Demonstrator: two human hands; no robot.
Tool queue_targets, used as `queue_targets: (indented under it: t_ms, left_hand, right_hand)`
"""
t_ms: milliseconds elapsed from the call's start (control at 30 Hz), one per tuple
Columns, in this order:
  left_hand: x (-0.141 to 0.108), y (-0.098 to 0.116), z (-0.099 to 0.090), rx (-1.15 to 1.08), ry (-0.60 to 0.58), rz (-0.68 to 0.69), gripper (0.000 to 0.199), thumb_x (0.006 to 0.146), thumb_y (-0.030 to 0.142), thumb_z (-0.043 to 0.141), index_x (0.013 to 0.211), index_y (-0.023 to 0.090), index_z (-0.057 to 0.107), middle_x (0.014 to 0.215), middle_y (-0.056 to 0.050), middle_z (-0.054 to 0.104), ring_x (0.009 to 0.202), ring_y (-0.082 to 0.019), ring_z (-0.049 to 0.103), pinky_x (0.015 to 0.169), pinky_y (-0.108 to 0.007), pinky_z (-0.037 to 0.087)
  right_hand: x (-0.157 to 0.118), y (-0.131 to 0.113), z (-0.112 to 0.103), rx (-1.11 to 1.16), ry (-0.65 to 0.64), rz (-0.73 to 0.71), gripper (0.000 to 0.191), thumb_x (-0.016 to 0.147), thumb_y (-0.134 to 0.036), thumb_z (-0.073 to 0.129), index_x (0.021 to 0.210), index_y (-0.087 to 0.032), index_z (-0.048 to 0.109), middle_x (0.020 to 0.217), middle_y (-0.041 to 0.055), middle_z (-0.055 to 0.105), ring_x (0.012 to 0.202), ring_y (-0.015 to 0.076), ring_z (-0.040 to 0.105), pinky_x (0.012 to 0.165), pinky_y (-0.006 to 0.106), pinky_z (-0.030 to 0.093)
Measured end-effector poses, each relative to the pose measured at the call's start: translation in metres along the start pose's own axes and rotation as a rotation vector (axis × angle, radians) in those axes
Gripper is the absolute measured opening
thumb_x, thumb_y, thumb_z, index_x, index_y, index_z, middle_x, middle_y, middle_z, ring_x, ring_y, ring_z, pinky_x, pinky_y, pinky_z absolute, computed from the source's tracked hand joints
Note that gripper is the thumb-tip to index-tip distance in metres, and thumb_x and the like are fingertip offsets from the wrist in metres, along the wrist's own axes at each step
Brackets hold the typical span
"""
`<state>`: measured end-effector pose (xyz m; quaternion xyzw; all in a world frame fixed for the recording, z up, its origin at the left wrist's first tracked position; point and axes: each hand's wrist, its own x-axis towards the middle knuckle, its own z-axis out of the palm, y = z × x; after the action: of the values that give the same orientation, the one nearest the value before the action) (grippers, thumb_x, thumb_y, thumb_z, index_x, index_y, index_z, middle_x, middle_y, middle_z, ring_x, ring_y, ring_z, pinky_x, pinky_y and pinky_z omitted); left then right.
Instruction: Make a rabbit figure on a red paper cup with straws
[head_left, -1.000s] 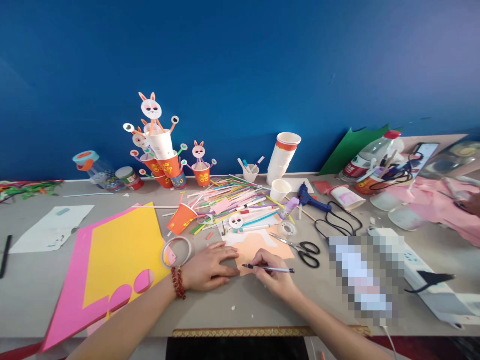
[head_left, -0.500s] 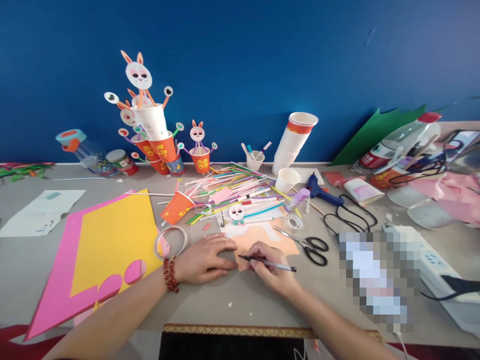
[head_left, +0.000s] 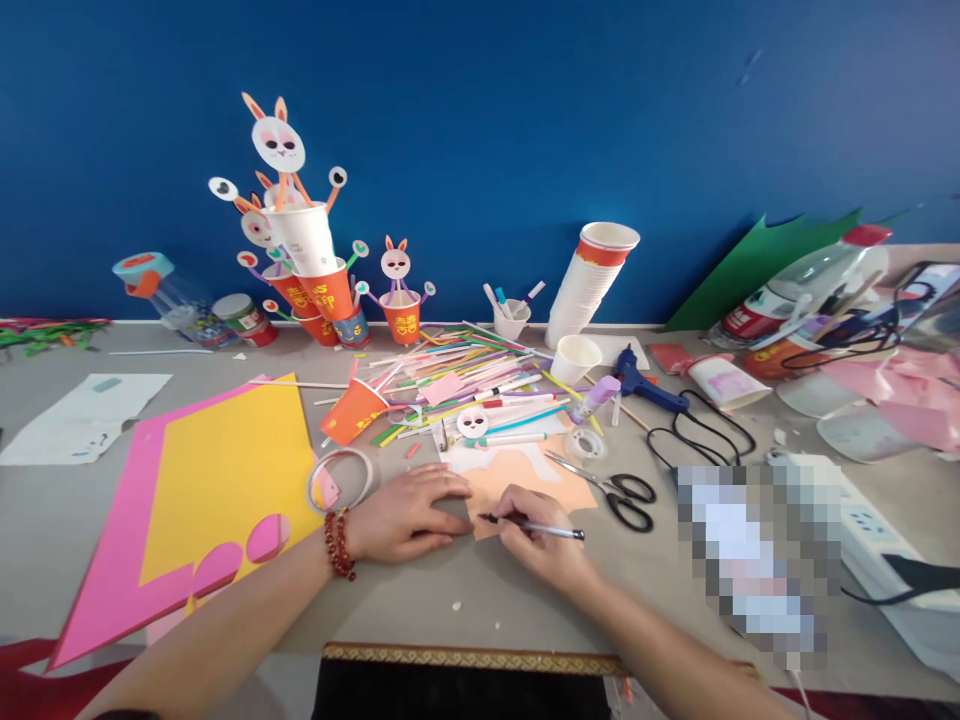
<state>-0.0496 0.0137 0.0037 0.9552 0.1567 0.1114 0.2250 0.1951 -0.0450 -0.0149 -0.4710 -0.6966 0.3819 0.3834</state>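
Note:
My right hand [head_left: 541, 535] grips a pen [head_left: 551, 528], its dark tip at the surface of a peach-coloured sheet of paper [head_left: 564, 487]. Flat on the left edge of that sheet and the table lies my left hand [head_left: 412, 512], fingers stretched out, a red bead bracelet at its wrist. Just beyond the paper is a round white rabbit face [head_left: 473, 425], among pens and coloured sticks. Black-handled scissors [head_left: 628, 490] rest to the right of the sheet, their blades over its edge. A roll of clear tape [head_left: 585, 443] sits behind them.
Yellow card [head_left: 232, 470] on pink card lies left, beside a large tape roll [head_left: 341, 478]. Rabbit-topped paper cups [head_left: 401, 318] and a tall cup stack [head_left: 585, 285] stand at the back. A blue glue gun [head_left: 649, 385], its cable and a power strip [head_left: 862, 540] are right.
The pen in my right hand has shifted slightly, its rear end moving a little left. My left hand stays on the paper's edge. The whole view has tipped very slightly.

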Motion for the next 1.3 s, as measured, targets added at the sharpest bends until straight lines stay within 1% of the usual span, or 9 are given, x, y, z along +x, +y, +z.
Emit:
queue_targets:
  t_ms: [167,433,633,833,1000,1300]
  left_hand:
    - [-0.0004,0.0005,0.0000,-0.001,0.002,-0.004,0.026,0.096,0.031,0.052,0.116,0.028,0.068,0.139,-0.010,0.054,0.130,-0.026,0.049,0.119,-0.047,0.028]
    - [-0.0004,0.0012,-0.0005,-0.003,0.007,-0.001,0.024,0.096,0.030,0.053,0.114,0.027,0.068,0.139,-0.010,0.054,0.130,-0.026,0.050,0.119,-0.046,0.029]
    - [0.0003,0.0000,0.0003,0.005,0.036,0.023,0.023,0.095,0.031,0.054,0.113,0.026,0.068,0.135,-0.010,0.055,0.126,-0.026,0.053,0.117,-0.047,0.032]
    - [-0.0001,-0.0014,0.0017,0.009,0.036,0.033,0.023,0.096,0.032,0.053,0.113,0.026,0.067,0.136,-0.011,0.055,0.127,-0.027,0.052,0.117,-0.048,0.032]
    - [-0.0005,-0.0014,0.0020,0.018,0.034,0.030,0.024,0.097,0.032,0.052,0.113,0.026,0.067,0.136,-0.011,0.055,0.128,-0.026,0.051,0.117,-0.048,0.032]
    - [-0.0002,-0.0015,0.0022,0.024,0.032,0.032,0.023,0.096,0.032,0.052,0.113,0.026,0.067,0.136,-0.011,0.055,0.127,-0.026,0.052,0.117,-0.048,0.032]
  right_hand:
    - [0.0000,0.0020,0.0016,-0.042,-0.002,-0.017,0.012,0.078,-0.011,0.053,0.071,-0.021,0.057,0.058,-0.0043,0.053,0.050,0.0115,0.044,0.051,0.023,0.031]
    - [-0.0015,0.0039,0.0013,-0.059,-0.012,-0.019,0.012,0.082,-0.013,0.053,0.073,-0.021,0.056,0.060,-0.0046,0.051,0.051,0.0113,0.044,0.052,0.023,0.031]
    - [-0.0012,0.0054,0.0023,-0.058,-0.030,-0.029,0.013,0.083,-0.015,0.051,0.072,-0.021,0.052,0.060,-0.0046,0.048,0.051,0.0109,0.043,0.051,0.023,0.030]
    - [-0.0004,0.0028,0.0002,-0.081,-0.029,-0.051,0.012,0.082,-0.013,0.049,0.073,-0.020,0.053,0.061,-0.0041,0.050,0.052,0.0109,0.043,0.052,0.023,0.030]
    - [-0.0001,0.0011,-0.0006,-0.083,-0.032,-0.037,0.012,0.082,-0.014,0.049,0.073,-0.020,0.053,0.060,-0.0047,0.049,0.050,0.0104,0.041,0.051,0.023,0.030]
    - [0.0013,-0.0004,-0.0005,-0.107,-0.024,-0.053,0.013,0.083,-0.015,0.049,0.072,-0.021,0.052,0.059,-0.0042,0.050,0.052,0.0114,0.044,0.053,0.023,0.031]
